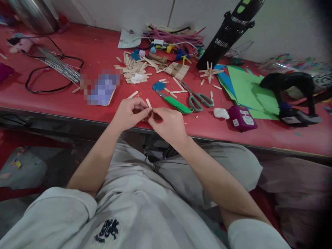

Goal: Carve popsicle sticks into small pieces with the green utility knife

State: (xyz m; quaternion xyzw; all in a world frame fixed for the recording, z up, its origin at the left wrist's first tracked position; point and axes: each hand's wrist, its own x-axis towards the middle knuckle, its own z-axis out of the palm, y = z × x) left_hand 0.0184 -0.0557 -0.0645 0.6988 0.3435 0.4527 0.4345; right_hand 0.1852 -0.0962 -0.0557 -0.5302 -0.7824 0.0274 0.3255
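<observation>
A person sits at a red-topped desk (pixel 98 52) with both forearms reaching to its near edge, and the fingertips of the left hand (pixel 131 113) and the right hand (pixel 168 122) meet there. Between them is a short, pale, round-ended wooden stick (pixel 148 102), pinched near its lower end by both hands, with the rounded upper end showing above the fingertips; the rest of it is hidden. The other fingers of both hands are curled, and the gap between the hands is closed at the tips. Just beyond the left hand, a loose pale wooden stick (pixel 133 94) lies on the desk. Farther back, a heap of pale wooden sticks (pixel 132 67) is spread out, with a crumpled white wad (pixel 137 79) at its near side. Beyond the right hand lies a flat-bladed tool with a bright green handle (pixel 177 104), its blade end beside a small dark-blue piece (pixel 158 85). Grey-handled scissors (pixel 192 92) lie near it to the right, with blades pointing away. Farther right are a star-like cluster of pale sticks (pixel 209 72), a purple box-shaped device (pixel 242 118) and bright green sheets (pixel 250 83).
</observation>
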